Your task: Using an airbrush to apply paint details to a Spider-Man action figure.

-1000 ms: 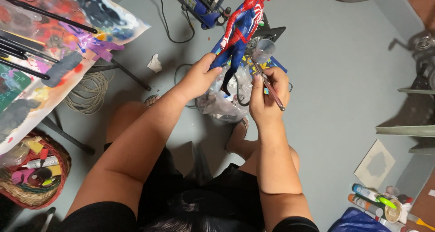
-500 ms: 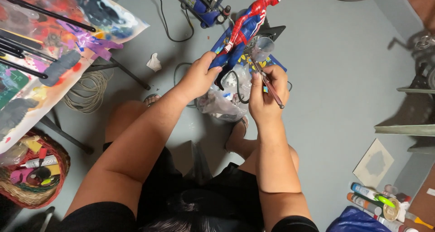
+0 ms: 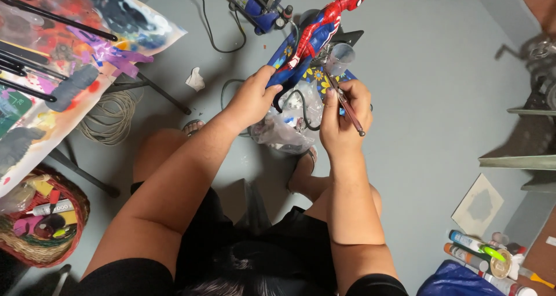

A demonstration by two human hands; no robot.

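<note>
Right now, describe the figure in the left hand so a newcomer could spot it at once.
Start at the blue compressor on the grey floor at top centre. Just right of it and nearer the person, the left hand grips the legs of a figure, tilted up to the right. Its red and blue suit and red head set it apart.

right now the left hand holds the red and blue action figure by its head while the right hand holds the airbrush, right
Not quite. The head view shows the left hand gripping the red and blue action figure by its legs, not its head, which points away, untouched. The right hand does hold the airbrush.
</note>
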